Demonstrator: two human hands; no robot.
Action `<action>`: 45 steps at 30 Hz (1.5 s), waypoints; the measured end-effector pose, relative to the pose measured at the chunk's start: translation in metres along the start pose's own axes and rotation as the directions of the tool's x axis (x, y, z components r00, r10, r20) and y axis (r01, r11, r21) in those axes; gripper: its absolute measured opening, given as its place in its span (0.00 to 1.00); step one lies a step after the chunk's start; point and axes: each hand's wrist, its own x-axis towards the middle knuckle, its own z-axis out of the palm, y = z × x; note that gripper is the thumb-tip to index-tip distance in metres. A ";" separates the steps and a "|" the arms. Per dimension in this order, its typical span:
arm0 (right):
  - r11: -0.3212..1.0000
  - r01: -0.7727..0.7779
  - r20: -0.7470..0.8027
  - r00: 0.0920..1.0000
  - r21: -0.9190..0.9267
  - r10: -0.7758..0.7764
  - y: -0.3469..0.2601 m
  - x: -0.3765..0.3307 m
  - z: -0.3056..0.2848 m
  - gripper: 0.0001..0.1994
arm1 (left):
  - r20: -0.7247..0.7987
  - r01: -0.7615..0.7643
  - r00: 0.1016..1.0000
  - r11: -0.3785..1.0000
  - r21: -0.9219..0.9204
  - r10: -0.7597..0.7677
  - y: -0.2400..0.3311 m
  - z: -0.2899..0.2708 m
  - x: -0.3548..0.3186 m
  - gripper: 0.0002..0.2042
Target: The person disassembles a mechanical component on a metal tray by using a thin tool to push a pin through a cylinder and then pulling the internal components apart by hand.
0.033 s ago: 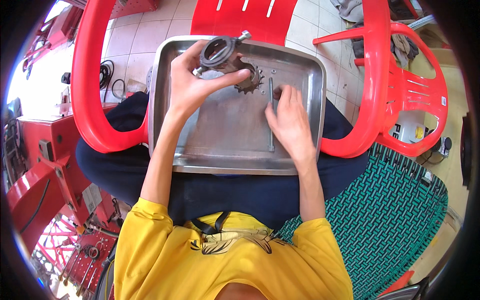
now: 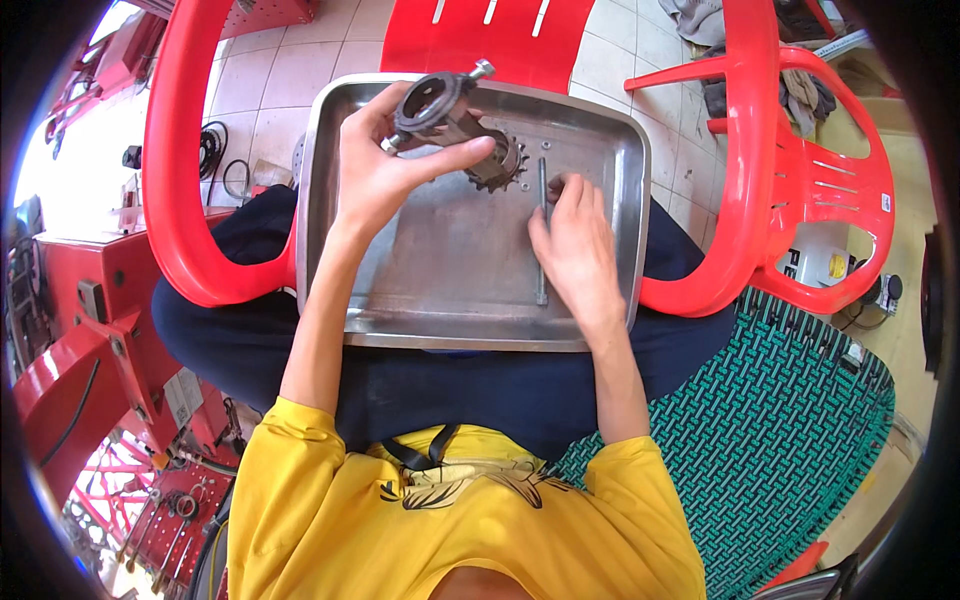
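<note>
- Sprocket hub [image 2: 462, 128] is held up over the far left of the steel tray [image 2: 450, 300], left hand [image 2: 385, 165] clamped around it.
- Right hand [image 2: 575, 245] presses fingertips onto the thin axle rod [image 2: 541, 225] lying in the tray; grip not closed.
- Judged step: picking up the rod, which calls for a fine pinch.

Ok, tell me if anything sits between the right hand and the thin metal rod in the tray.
Nothing visible does. The right hand already rests on the thin metal rod, which lies flat in the steel tray; the sprocket hub is up in the left hand.

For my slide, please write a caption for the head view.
Left hand holds a toothed hub part above a metal tray; right hand touches a thin rod.
</note>
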 end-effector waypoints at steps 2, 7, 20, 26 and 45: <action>0.995 -0.063 0.008 0.998 -0.080 0.064 -0.009 -0.002 0.002 0.19 | -0.003 0.141 0.990 0.987 -0.076 -0.142 0.002 -0.007 -0.001 0.26; 0.993 -0.099 0.036 0.995 0.070 0.097 0.000 -0.002 -0.004 0.17 | -0.023 0.133 0.989 0.946 -0.296 -0.146 -0.008 -0.007 0.001 0.24; 0.403 -0.479 0.525 0.851 0.780 -0.006 0.016 0.000 -0.030 0.14 | -0.004 0.084 0.996 0.907 -0.413 -0.094 -0.006 -0.010 0.002 0.18; 0.386 -0.348 0.411 0.907 0.854 -0.093 0.013 0.002 -0.023 0.12 | 0.018 0.149 0.987 0.866 -0.478 -0.160 -0.015 -0.020 0.003 0.17; 0.343 -0.123 0.095 0.991 0.931 0.099 0.004 0.004 -0.023 0.05 | 0.063 0.136 0.991 0.905 -0.402 -0.121 -0.006 -0.012 0.001 0.20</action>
